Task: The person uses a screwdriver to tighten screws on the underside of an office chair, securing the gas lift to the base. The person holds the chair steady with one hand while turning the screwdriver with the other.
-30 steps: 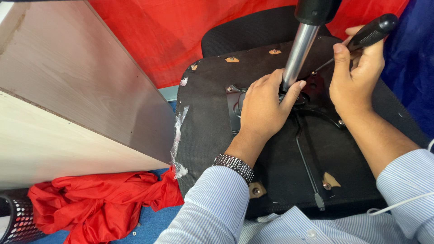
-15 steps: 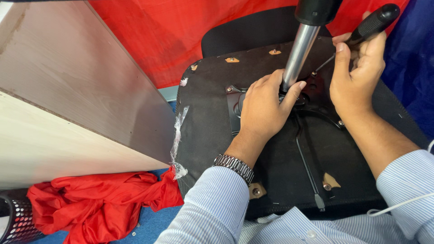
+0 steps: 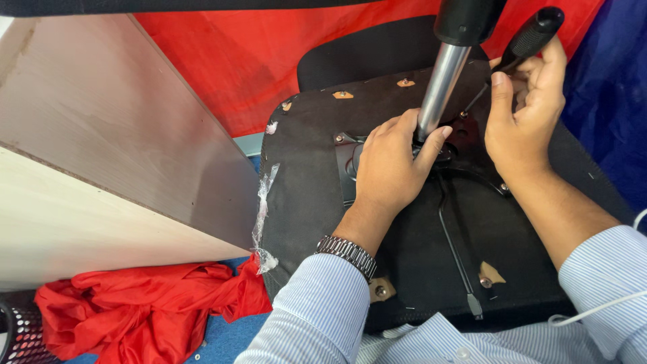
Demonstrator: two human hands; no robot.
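An office chair lies upside down, its black seat underside (image 3: 317, 182) facing me. My left hand (image 3: 394, 165) presses on the black metal mechanism plate (image 3: 349, 162) at the foot of the chrome gas cylinder (image 3: 441, 84). My right hand (image 3: 522, 111) grips the black handle of a screwdriver (image 3: 532, 34), whose thin shaft slants down to a screw on the plate beside the cylinder. A thin metal lever (image 3: 458, 253) runs toward me across the seat underside. A metal watch (image 3: 347, 253) sits on my left wrist.
A pale wooden panel (image 3: 101, 155) leans at the left, close to the seat edge. Red cloth (image 3: 141, 310) is heaped on the blue floor below it, and more red fabric (image 3: 249, 61) hangs behind. Blue fabric (image 3: 606, 101) is at the right. A white cable (image 3: 600, 307) crosses my right sleeve.
My right hand has shifted the screwdriver handle slightly; the left hand stays on the plate by the cylinder.
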